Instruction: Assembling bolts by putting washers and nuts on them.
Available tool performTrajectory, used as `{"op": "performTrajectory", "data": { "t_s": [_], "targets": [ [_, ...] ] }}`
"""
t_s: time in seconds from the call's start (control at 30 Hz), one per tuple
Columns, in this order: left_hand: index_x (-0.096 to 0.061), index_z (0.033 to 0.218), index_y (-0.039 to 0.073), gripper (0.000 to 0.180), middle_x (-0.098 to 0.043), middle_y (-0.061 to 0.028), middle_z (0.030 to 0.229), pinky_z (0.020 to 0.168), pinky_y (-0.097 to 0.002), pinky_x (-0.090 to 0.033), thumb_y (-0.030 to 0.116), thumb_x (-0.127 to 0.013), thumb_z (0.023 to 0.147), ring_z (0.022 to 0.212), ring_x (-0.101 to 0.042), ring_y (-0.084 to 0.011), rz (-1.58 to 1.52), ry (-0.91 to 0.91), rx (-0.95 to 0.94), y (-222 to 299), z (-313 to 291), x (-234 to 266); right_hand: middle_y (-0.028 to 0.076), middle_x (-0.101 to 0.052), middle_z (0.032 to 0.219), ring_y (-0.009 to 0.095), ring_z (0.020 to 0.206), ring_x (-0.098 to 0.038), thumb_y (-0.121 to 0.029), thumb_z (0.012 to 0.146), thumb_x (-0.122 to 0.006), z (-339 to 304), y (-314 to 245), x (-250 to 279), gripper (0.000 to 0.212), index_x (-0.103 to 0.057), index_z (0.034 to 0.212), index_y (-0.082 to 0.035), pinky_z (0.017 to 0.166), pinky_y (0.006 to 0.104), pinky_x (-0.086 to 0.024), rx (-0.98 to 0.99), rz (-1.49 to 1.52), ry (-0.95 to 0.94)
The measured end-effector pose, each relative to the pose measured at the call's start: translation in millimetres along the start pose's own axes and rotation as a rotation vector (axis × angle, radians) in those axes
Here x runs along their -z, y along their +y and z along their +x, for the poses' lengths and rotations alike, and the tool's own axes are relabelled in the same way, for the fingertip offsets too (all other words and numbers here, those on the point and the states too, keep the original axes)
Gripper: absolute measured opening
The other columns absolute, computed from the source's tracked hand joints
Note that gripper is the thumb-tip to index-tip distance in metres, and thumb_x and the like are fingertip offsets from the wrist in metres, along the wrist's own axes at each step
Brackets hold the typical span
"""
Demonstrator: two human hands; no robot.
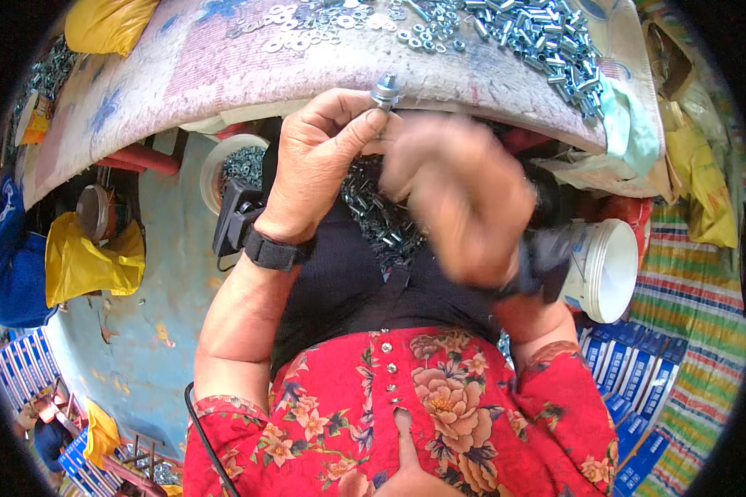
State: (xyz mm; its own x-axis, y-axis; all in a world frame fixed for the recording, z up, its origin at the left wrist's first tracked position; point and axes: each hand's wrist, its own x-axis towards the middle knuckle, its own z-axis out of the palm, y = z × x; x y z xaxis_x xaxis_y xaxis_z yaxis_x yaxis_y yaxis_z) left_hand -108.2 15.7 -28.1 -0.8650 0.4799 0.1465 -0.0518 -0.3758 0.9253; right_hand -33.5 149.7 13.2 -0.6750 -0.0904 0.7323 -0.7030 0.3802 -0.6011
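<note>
One silvery threaded bolt assembly (385, 94) at 12 o'clock, pinched upright between thumb and forefinger of the left hand (311, 161). Right hand (464, 195), 2 o'clock, is motion-blurred; I cannot tell its grip. On the patterned cloth (215, 74) I log flat washers (294, 25) between 11 and 12, metal sleeves (547, 50) between 1 and 2.

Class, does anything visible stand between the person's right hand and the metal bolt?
No separate object shows between them: the right hand, blurred, is close to the metal bolt, whose lower part the left hand pinches.
</note>
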Motion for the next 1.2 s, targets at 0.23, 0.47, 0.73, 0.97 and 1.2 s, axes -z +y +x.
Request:
{"op": "performTrajectory", "data": {
  "t_s": [0.23,0.47,0.73,0.97,1.2],
  "targets": [
    [-0.056,0.096,-0.002,0.013,-0.063,-0.0096,0.085,0.066,-0.0259,-0.053,0.004,-0.057,0.084,0.075,-0.064,-0.0172,-0.069,-0.125,0.172,3,-9,-1,0.015,-0.057,0.074,0.028,0.066,-0.058,-0.005,0.079,-0.057,22,38,28,0.012,-0.056,0.091,-0.001,0.059,0.0309,-0.045,-0.245,-0.104,-0.349],
    [-0.058,0.092,0.002,0.015,-0.061,-0.0091,0.077,0.06,-0.0266,-0.048,0.006,-0.062,0.078,0.069,-0.062,-0.0175,0.882,-0.147,-0.284,-20,-13,1,0.018,-0.054,0.066,0.036,0.063,-0.057,-0.021,0.083,-0.056,-10,66,24,0.02,-0.048,0.082,-0.003,0.052,0.0395,-0.042,-0.332,-0.221,-0.459],
    [-0.062,0.088,0.006,0.015,-0.063,-0.0098,0.087,0.066,-0.0324,-0.048,0.01,-0.065,0.073,0.075,-0.061,-0.0244,1.216,-0.018,-0.534,6,57,34,0.017,-0.058,0.066,0.032,0.06,-0.058,-0.021,0.078,-0.06,62,152,52,0.021,-0.058,0.069,-0.002,0.053,0.037,-0.045,-0.18,-0.671,-0.135],
    [-0.064,0.092,0.01,0.021,-0.062,-0.0154,0.077,0.065,-0.0396,-0.048,0.017,-0.065,0.073,0.072,-0.06,-0.0319,1.648,-0.004,-0.611,7,185,80,0.022,-0.059,0.078,0.039,0.075,-0.058,-0.011,0.071,-0.055,105,227,33,0.014,-0.058,0.077,0.001,0.067,0.043,-0.047,-0.268,-1.109,-0.473],
    [-0.064,0.092,0.007,0.019,-0.063,-0.0149,0.074,0.066,-0.0385,-0.049,0.014,-0.064,0.074,0.072,-0.062,-0.0302,1.895,-0.129,-0.541,-5,211,84,0.026,-0.058,0.076,0.041,0.074,-0.058,-0.002,0.064,-0.053,123,221,27,0.017,-0.055,0.079,0.004,0.064,0.0438,-0.048,-0.219,-1.144,-0.614]
  ]
}}
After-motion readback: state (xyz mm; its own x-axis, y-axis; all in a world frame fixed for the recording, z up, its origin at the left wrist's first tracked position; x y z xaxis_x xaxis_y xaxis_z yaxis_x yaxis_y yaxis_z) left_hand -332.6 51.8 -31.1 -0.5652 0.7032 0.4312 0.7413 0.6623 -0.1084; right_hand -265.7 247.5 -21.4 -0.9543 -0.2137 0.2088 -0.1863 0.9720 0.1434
